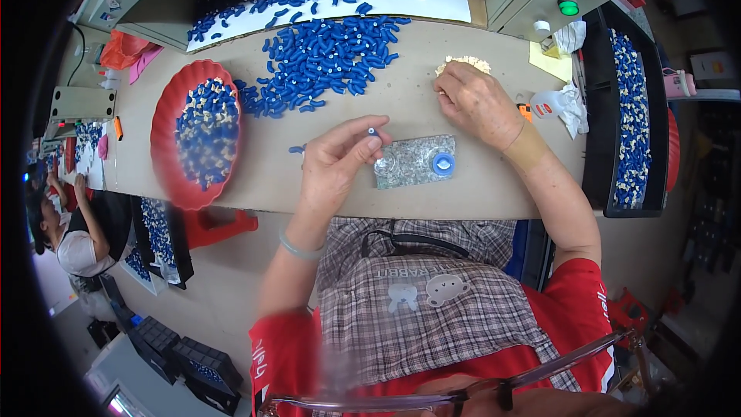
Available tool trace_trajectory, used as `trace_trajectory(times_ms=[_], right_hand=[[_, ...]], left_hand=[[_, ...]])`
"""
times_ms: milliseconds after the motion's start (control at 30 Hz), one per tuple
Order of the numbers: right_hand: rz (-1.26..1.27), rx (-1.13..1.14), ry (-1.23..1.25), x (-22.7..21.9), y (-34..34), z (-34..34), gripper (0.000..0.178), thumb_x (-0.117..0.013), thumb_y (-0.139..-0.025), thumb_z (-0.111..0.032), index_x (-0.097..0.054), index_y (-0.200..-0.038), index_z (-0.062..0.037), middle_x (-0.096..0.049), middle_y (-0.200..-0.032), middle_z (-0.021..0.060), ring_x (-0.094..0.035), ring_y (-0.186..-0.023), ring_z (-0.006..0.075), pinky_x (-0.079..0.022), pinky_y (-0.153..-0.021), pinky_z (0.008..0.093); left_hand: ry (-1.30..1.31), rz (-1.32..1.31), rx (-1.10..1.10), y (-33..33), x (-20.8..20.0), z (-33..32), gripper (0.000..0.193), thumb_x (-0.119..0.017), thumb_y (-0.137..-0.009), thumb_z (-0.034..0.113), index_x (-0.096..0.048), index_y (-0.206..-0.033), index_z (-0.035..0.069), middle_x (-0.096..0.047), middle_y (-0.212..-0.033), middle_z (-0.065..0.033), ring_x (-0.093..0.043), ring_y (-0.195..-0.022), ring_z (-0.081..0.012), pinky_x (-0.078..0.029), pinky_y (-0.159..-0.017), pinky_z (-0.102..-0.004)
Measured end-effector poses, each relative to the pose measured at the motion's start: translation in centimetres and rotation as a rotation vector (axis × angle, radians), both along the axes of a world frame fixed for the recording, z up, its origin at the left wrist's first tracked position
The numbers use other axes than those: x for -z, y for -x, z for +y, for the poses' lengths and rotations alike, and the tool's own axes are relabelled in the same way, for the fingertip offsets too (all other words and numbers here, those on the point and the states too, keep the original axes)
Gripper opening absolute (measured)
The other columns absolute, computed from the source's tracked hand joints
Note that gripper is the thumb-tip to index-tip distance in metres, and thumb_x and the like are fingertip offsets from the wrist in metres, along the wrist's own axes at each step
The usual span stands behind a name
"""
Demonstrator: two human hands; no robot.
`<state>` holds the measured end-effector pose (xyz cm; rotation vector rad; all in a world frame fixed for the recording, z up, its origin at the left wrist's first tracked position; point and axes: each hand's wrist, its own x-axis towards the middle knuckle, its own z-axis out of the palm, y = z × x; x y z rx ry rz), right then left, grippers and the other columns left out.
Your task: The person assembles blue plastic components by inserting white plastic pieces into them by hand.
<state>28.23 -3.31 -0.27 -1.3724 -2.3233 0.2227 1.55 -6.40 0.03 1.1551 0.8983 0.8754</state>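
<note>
Workroom: a co-worker (81, 251) sits well off to the left, turned toward another work surface.
Counter (494, 189): pale, with supplies ranged around its near middle, probably so both hands reach them easily.
Black bin (600, 147): long, at the far right, filled with blue-and-cream pieces; its walls seem to contain them.
Red dish (164, 120): scalloped, on the left, holding mixed blue and cream pieces, perhaps to stop them scattering.
Blue pile (332, 54): loose short pieces spread beyond the left hand, likely left within its reach.
Right hand (478, 104): fingers bunched downward at the cream heap; whether its grip holds a piece, I cannot tell.
Left hand (332, 166): grip pinched on one blue piece.
Patterned plate (409, 161): flat between the hands, bearing a blue ring (444, 164).
Cream heap (482, 64): small bits, partly hidden by the right hand.
Blue piece (372, 132): between left thumb and fingertip, pale end showing, apparently held there to leave that end exposed.
</note>
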Motion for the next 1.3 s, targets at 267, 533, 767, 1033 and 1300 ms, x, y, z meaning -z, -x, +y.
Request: trace_trajectory(times_ms=[267, 533, 767, 1033, 1300], right_hand=[[0.09, -0.02, -0.081, 0.6, -0.2, -0.4, 0.013, -0.064, -0.076, 0.002, -0.06, -0.088, 0.0, -0.059, -0.092, 0.0119, -0.064, -0.09, 0.0302, -0.056, -0.079, 0.0412], [0.28, 0.031, 0.119, 0.6, -1.0, -0.8, 0.013, -0.068, -0.08, 0.005, -0.062, -0.089, -0.0008, -0.063, -0.087, 0.0084, -0.064, -0.072, 0.0186, -0.052, -0.067, 0.0316], [0.85, 0.19, 0.635, -2.4, -0.4, -3.0, 0.025, -0.073, -0.084, 0.005, -0.055, -0.098, -0.0051, -0.065, -0.087, 0.0013, -0.063, -0.078, 0.0064, -0.053, -0.07, 0.0233], [1.22, 0.046, 1.089, -4.1, -0.5, -4.6, 0.037, -0.078, -0.081, 0.005, -0.053, -0.104, -0.0083, -0.068, -0.096, 0.0014, -0.065, -0.088, 0.0065, -0.055, -0.081, 0.0219], [0.812, 0.126, 0.579, -4.9, 1.7, -7.6, 0.024, -0.078, -0.082, -0.001, -0.066, -0.102, -0.0006, -0.069, -0.091, 0.0074, -0.068, -0.081, 0.0142, -0.055, -0.071, 0.0266]], left_hand=[[0.02, -0.004, 0.017, -0.8, -0.5, -0.2, 0.021, -0.062, -0.098, 0.003, -0.064, -0.118, -0.004, -0.072, -0.103, -0.0133, -0.067, -0.078, -0.0124, -0.054, -0.069, -0.024], [-0.041, 0.156, 0.079, -2.5, -1.0, 0.0, 0.014, -0.062, -0.098, 0.002, -0.067, -0.11, -0.002, -0.074, -0.096, -0.0093, -0.064, -0.073, -0.0083, -0.052, -0.064, -0.0219], [-0.627, 0.448, 0.029, -4.3, -2.3, 0.1, 0.022, -0.065, -0.091, -0.002, -0.069, -0.113, 0.001, -0.071, -0.088, -0.0115, -0.068, -0.072, -0.0177, -0.053, -0.06, -0.0279], [-0.924, 0.385, 0.04, -5.5, -2.1, -0.5, 0.022, -0.069, -0.082, -0.008, -0.069, -0.103, 0.001, -0.069, -0.089, -0.0121, -0.069, -0.073, -0.0265, -0.055, -0.06, -0.0349], [-0.311, 0.287, 0.027, -5.0, -1.7, -1.4, 0.009, -0.07, -0.088, 0.003, -0.069, -0.097, 0.001, -0.065, -0.069, -0.0073, -0.058, -0.054, -0.0094, -0.046, -0.05, -0.0254]])
